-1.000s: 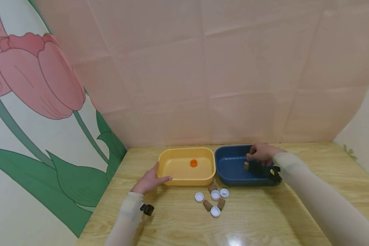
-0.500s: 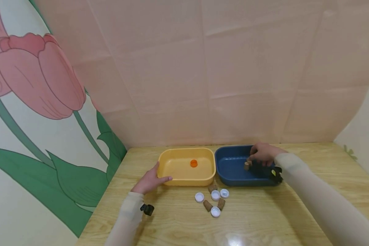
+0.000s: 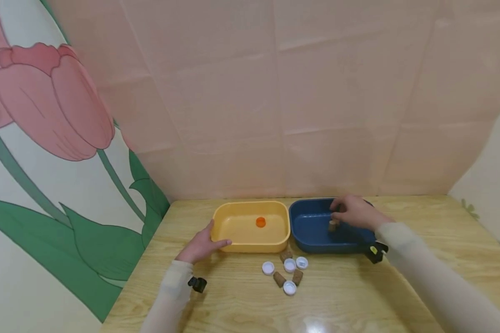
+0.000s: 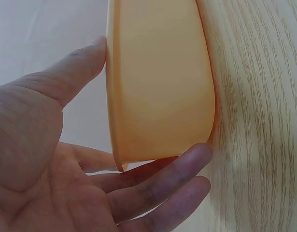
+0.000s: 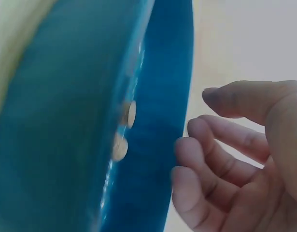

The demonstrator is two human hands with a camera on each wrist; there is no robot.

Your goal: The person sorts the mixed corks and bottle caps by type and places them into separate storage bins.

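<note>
My left hand (image 3: 200, 244) rests on the left front corner of a yellow basin (image 3: 250, 248). In the left wrist view its thumb (image 4: 83, 65) lies along the rim, and the loosely extended fingers reach past the end wall. An orange bottle cap (image 3: 260, 222) lies inside this basin. Over the blue basin (image 3: 306, 244) hovers my right hand (image 3: 355, 212), its fingers loosely bent with nothing between them. Two corks stand close together on the blue floor; in the right wrist view one cork (image 5: 131, 114) appears above the other cork (image 5: 120, 147).
In front of the basins, several white bottle caps (image 3: 289, 287) and three corks (image 3: 279, 278) are scattered on the wooden table (image 3: 233, 305). The basins stand side by side near the table's back edge, before a pink-covered wall (image 3: 233, 115).
My right hand has let go of a cork beside the other one in the blue basin, then lifted slightly with its fingers loosened. My left hand stays on the yellow basin.
</note>
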